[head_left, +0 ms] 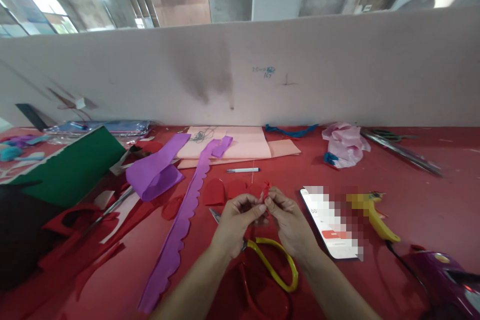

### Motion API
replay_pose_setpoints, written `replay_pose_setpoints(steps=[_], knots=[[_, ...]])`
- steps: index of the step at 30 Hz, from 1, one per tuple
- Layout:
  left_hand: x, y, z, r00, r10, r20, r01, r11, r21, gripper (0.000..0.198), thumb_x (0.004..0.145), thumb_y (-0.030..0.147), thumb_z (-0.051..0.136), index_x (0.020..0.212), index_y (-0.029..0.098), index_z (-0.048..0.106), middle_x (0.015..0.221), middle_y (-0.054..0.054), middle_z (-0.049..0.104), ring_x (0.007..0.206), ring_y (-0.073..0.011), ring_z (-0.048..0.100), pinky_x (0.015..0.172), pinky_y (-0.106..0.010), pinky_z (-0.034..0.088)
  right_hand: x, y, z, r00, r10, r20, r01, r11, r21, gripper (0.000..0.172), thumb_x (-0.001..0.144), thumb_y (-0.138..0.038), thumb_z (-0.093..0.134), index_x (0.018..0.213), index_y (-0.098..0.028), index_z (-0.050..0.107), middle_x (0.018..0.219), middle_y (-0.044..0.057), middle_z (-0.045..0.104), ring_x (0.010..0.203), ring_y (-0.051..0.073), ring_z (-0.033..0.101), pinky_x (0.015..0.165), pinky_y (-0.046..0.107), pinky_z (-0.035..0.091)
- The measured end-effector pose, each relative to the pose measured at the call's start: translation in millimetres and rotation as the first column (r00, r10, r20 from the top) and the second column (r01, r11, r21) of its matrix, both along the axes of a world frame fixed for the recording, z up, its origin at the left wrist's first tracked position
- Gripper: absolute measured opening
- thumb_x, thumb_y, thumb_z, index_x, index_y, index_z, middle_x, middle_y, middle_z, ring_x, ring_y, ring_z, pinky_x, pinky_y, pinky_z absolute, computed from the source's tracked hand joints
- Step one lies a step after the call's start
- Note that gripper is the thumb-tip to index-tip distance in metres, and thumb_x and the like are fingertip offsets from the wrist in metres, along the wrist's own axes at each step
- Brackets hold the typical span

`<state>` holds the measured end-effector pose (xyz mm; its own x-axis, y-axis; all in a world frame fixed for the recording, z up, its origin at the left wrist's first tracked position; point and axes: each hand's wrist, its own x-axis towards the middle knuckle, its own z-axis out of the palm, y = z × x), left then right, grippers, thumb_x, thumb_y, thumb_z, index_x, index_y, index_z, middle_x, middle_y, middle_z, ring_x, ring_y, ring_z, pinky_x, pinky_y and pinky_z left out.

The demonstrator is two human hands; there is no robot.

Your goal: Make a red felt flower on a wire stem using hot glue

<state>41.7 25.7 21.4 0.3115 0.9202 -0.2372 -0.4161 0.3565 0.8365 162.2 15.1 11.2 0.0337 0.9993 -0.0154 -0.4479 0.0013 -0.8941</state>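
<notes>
A small gathered piece of red fabric [266,188] is pinched between both my hands over the middle of the table. My left hand [236,220] is closed on its left side, and my right hand [288,216] grips it from the right. My fingers partly cover the piece. Under my hands lies a pair of scissors [292,275] with a yellow handle loop and a red one; its blade tip shows left of my left hand. Just behind, red petal-shaped cutouts [214,193] lie flat in a row.
To the left are a scalloped purple strip [185,227], a purple band [150,175], red scraps [75,215] and a green board [71,160]. A pen [243,170] lies behind the cutouts. On the right are a phone [326,230], yellow glue gun [378,220] and purple device [446,280].
</notes>
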Motion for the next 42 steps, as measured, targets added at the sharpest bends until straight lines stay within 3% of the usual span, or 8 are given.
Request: replay_pose_setpoints(steps=[5, 9, 13, 18, 22, 26, 34, 42], knots=[[1, 0, -0.2, 0.999, -0.028, 0.028, 0.028, 0.999, -0.018, 0.023, 0.063, 0.026, 0.077, 0.076, 0.014, 0.062, 0.069, 0.000, 0.063, 0.056, -0.0113, 0.061, 0.062, -0.026, 0.051, -2, 0, -4.0, 1.000, -0.009, -0.018, 0.008, 1.000, -0.013, 0.012, 0.077, -0.030, 0.067, 0.070, -0.021, 0.065, 0.079, -0.002, 0.052, 0.069, 0.012, 0.046, 0.057, 0.023, 0.038], [-2, 3, -2.4, 0.998, -0.012, 0.055, 0.014, 0.999, -0.034, 0.021, 0.064, 0.024, 0.076, 0.075, 0.013, 0.063, 0.068, -0.002, 0.065, 0.059, -0.0119, 0.062, 0.063, -0.024, 0.051, -1, 2, -2.2, 0.993, 0.064, -0.101, -0.074, 0.992, -0.099, 0.016, 0.076, -0.034, 0.067, 0.074, -0.018, 0.067, 0.068, -0.001, 0.054, 0.063, 0.011, 0.046, 0.057, 0.023, 0.039], [-3, 3, -1.8, 0.998, -0.009, 0.060, 0.013, 0.998, -0.060, 0.021, 0.064, 0.024, 0.076, 0.075, 0.013, 0.064, 0.065, -0.003, 0.066, 0.056, -0.0117, 0.061, 0.061, -0.025, 0.050, -1, 0, 1.3, 0.988, 0.064, -0.143, -0.084, 0.986, -0.141, 0.019, 0.075, -0.036, 0.068, 0.083, -0.019, 0.070, 0.077, 0.002, 0.062, 0.068, 0.013, 0.050, 0.061, 0.024, 0.042], [-1, 1, -1.6, 1.000, 0.020, 0.010, -0.020, 1.000, -0.013, 0.019, 0.061, 0.025, 0.078, 0.072, 0.013, 0.067, 0.070, -0.002, 0.065, 0.062, -0.0119, 0.060, 0.067, -0.027, 0.050, 0, -2, 4.0, 0.998, 0.029, 0.064, -0.027, 0.999, -0.034, 0.012, 0.074, -0.031, 0.070, 0.082, -0.023, 0.072, 0.083, 0.002, 0.063, 0.082, 0.017, 0.054, 0.075, 0.029, 0.044], [-2, 1, -5.7, 0.998, 0.056, -0.040, -0.051, 0.993, 0.104, 0.012, 0.063, 0.022, 0.076, 0.070, 0.016, 0.068, 0.070, 0.000, 0.065, 0.070, -0.0111, 0.058, 0.074, -0.024, 0.046, 2, -3, 8.4, 0.973, -0.052, 0.225, 0.035, 0.996, 0.076, 0.004, 0.072, -0.028, 0.071, 0.071, -0.024, 0.072, 0.083, 0.001, 0.059, 0.081, 0.017, 0.054, 0.077, 0.030, 0.043], [-3, 2, -5.0, 0.995, 0.069, -0.077, -0.055, 0.984, 0.168, 0.009, 0.064, 0.019, 0.075, 0.067, 0.017, 0.067, 0.067, 0.003, 0.062, 0.069, -0.0092, 0.053, 0.071, -0.020, 0.042, 2, -6, 11.1, 0.948, -0.107, 0.300, 0.055, 0.983, 0.176, 0.004, 0.072, -0.030, 0.071, 0.070, -0.027, 0.073, 0.086, 0.002, 0.058, 0.084, 0.019, 0.053, 0.081, 0.034, 0.041], [1, -2, -1.7, 0.998, 0.055, 0.002, -0.055, 0.994, 0.094, 0.015, 0.068, 0.025, 0.073, 0.078, 0.017, 0.065, 0.077, 0.000, 0.059, 0.072, -0.0109, 0.054, 0.073, -0.024, 0.045, 2, -2, 6.3, 0.965, -0.123, 0.231, 0.119, 0.992, 0.032, 0.009, 0.068, -0.029, 0.074, 0.076, -0.023, 0.073, 0.085, 0.002, 0.057, 0.084, 0.019, 0.053, 0.075, 0.031, 0.043], [2, 0, -6.3, 0.984, 0.064, 0.165, -0.061, 0.998, -0.026, 0.018, 0.062, 0.021, 0.077, 0.076, 0.018, 0.065, 0.071, 0.002, 0.057, 0.062, -0.0077, 0.050, 0.062, -0.020, 0.041, 1, -6, 7.8, 0.948, -0.137, 0.286, 0.109, 0.988, 0.113, 0.013, 0.076, -0.032, 0.067, 0.085, -0.024, 0.071, 0.096, 0.005, 0.059, 0.093, 0.021, 0.055, 0.082, 0.032, 0.045]])
